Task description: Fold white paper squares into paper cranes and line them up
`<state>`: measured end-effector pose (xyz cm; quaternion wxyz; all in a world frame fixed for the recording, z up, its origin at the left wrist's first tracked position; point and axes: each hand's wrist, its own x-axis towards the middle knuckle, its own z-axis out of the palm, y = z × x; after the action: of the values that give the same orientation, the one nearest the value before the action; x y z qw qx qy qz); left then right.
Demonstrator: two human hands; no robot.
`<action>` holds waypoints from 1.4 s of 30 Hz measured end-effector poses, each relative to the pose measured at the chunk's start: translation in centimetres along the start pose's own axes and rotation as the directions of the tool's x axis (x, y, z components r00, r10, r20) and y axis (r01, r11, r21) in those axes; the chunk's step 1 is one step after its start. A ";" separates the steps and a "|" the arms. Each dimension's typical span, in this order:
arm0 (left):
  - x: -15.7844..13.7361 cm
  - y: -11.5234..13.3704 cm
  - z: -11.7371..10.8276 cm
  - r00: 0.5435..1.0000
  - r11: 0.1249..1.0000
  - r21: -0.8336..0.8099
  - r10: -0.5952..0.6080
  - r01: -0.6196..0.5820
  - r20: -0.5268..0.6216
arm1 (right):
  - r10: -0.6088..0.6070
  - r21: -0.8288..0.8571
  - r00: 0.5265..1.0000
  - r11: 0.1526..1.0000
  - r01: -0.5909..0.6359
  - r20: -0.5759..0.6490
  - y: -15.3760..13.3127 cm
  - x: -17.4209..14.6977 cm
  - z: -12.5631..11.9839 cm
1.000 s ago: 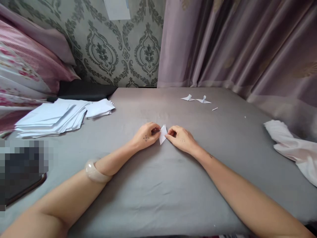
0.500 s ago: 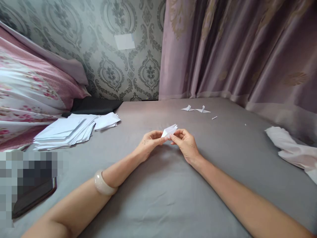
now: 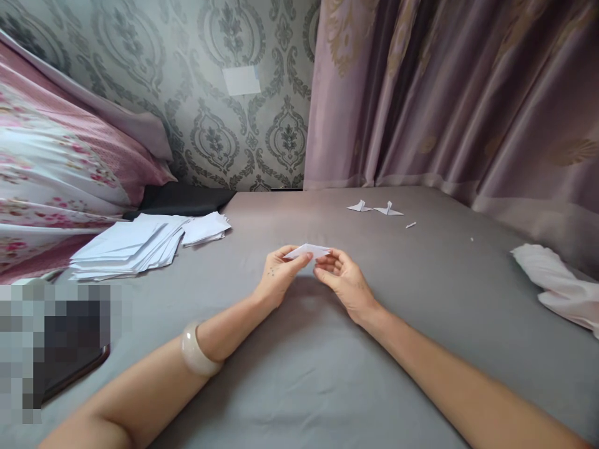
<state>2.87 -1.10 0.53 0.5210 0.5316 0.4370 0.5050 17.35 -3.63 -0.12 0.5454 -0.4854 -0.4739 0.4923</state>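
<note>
A small piece of folded white paper point(image 3: 306, 250) is pinched between the thumb and fingers of my left hand point(image 3: 277, 274). It lies nearly level, long and pointed at its ends. My right hand point(image 3: 349, 284) is at the paper's right tip, its index finger up against that end. The right thumb hangs lower, apart from the paper, and the other fingers are loosely curled. Two folded paper birds point(image 3: 359, 206) stand farther back on the grey sheet point(image 3: 299, 386), right of centre.
At left lie a large stack of white paper point(image 3: 121, 246) and a smaller stack point(image 3: 206, 229), near a dark folded cloth point(image 3: 187, 198). A dark phone-like device point(image 3: 77, 368) is partly blurred out. A paper scrap point(image 3: 410, 225) and a whitish cloth point(image 3: 556, 280) are at right.
The folded paper has turned from slanting up rightward to nearly level. My right thumb has let go of it and moved down. The view has shifted slightly.
</note>
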 end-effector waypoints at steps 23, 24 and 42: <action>0.9 -1.1 -2.0 0.644 -0.030 0.707 0.387 -0.707 0.660 | -0.411 -0.868 0.820 0.122 0.482 0.398 0.5 0.0 -1.5; 0.9 -1.1 -2.0 0.664 -0.010 0.708 0.339 -0.706 0.667 | -0.372 -0.873 0.839 0.130 0.470 0.396 0.5 -0.1 -1.5; 2.1 -0.9 -2.7 0.902 0.696 0.642 0.020 -0.322 0.431 | -0.073 -0.717 0.978 0.669 0.195 0.198 0.3 1.3 -2.6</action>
<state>0.53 1.40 -0.38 0.3064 0.8175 0.4290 0.2318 20.03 -2.52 -0.53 0.3025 -0.5875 -0.7057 0.2556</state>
